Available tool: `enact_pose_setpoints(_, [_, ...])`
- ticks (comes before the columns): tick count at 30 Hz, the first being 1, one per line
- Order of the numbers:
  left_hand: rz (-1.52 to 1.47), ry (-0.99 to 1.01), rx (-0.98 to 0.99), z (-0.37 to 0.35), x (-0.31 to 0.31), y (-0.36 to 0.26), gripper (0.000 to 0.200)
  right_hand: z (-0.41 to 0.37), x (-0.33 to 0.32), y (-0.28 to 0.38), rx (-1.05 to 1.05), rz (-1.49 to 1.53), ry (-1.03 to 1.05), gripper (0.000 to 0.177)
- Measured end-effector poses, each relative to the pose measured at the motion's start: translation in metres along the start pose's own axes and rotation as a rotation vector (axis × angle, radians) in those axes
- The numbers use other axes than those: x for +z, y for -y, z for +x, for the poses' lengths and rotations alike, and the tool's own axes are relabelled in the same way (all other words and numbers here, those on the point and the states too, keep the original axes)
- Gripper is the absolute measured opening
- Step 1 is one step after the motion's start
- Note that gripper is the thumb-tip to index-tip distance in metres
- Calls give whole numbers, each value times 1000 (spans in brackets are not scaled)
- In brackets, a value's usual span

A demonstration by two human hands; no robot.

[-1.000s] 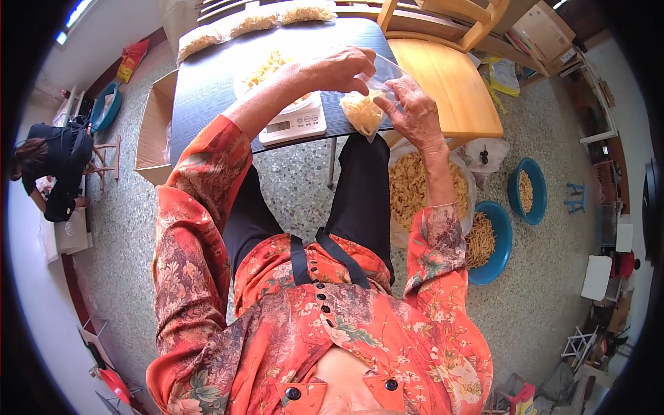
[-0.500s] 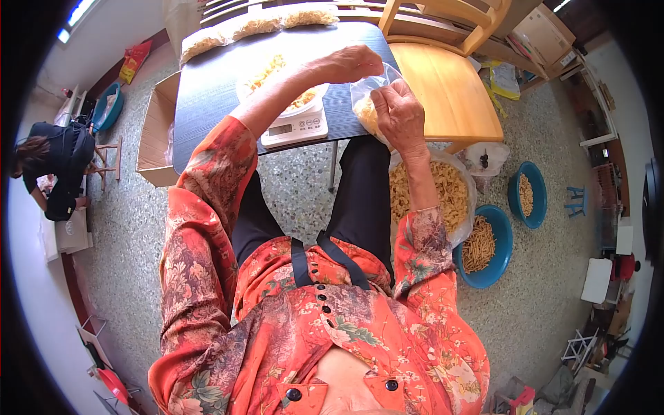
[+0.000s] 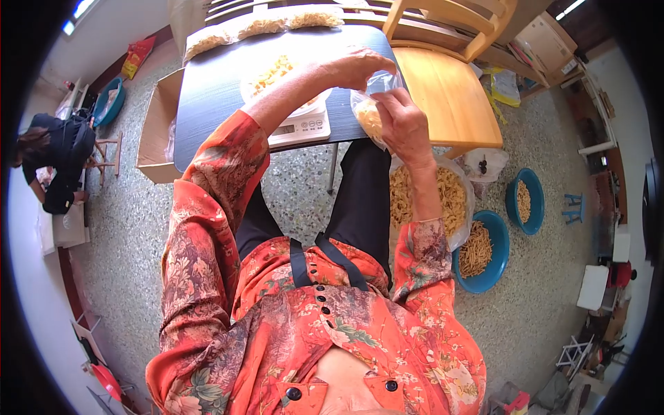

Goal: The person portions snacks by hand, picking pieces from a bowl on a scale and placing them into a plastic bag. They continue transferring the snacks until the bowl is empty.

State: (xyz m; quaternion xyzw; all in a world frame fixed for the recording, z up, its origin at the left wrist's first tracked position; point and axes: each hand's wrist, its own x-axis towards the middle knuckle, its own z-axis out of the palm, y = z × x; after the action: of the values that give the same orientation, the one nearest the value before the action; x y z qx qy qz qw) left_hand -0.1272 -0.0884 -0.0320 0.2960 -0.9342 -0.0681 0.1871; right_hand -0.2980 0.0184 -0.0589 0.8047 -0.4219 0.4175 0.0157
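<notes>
At the table's front right corner, a clear plastic bag [image 3: 369, 119] with pale yellow snack pieces in its lower part is between my hands. My left hand [image 3: 361, 68] reaches across from the left, its fingers closed on the bag's upper film. Thumb and fingers of my right hand [image 3: 404, 128] pinch the bag's right side, lower down. Under my left forearm, a white bowl [image 3: 250, 91] of snack pieces sits on a white kitchen scale [image 3: 308, 128]; the forearm partly hides both.
Filled bags [image 3: 259, 26] line the back of the dark table [image 3: 207, 104]. A wooden chair [image 3: 449, 97] adjoins it on the right. Below are a large bag of snacks [image 3: 443, 197] and blue basins [image 3: 503, 252]. An open carton [image 3: 155, 131] stands left; another person [image 3: 59, 149] bends beyond it.
My left hand has shifted slightly right, and my right hand has moved a little down and right. The bag's upper film now shows stretched between them.
</notes>
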Motion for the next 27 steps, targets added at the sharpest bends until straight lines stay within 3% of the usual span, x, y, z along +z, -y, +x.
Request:
enact_pose_setpoints(2, [-55,-36,92,-2,-1,5,69,2,-4,-6,-39,93,102,16])
enact_pose_setpoints(4, [-104,3,53,-2,-5,1,67,4,-3,-11,-73,100,124,22])
enact_pose_setpoints(7, [-80,-19,30,1,-5,2,65,7,-3,-9,163,378,43,26])
enact_pose_setpoints(10, [-83,-140,100,2,-10,7,63,15,1,-6,126,345,-60,23])
enact_pose_setpoints(14, [-124,-52,-65,1,-31,4,45,16,13,-2,125,299,-122,19])
enact_pose_setpoints(16, [-302,-144,-131,-7,-40,11,30,8,28,-12,137,307,-86,18])
enact_pose_setpoints(17, [-203,-209,-72,-14,-56,7,22,6,33,-16,149,309,-53,18])
enact_pose_setpoints(22, [-344,-621,-123,-62,-84,30,10,6,34,0,111,221,-178,16])
enact_pose_setpoints(24, [-169,-461,-419,-84,-101,32,14,4,38,1,125,209,-229,18])
enact_pose_setpoints(27, [17,-456,-417,-107,-90,42,11,-3,49,-2,116,181,-167,15])
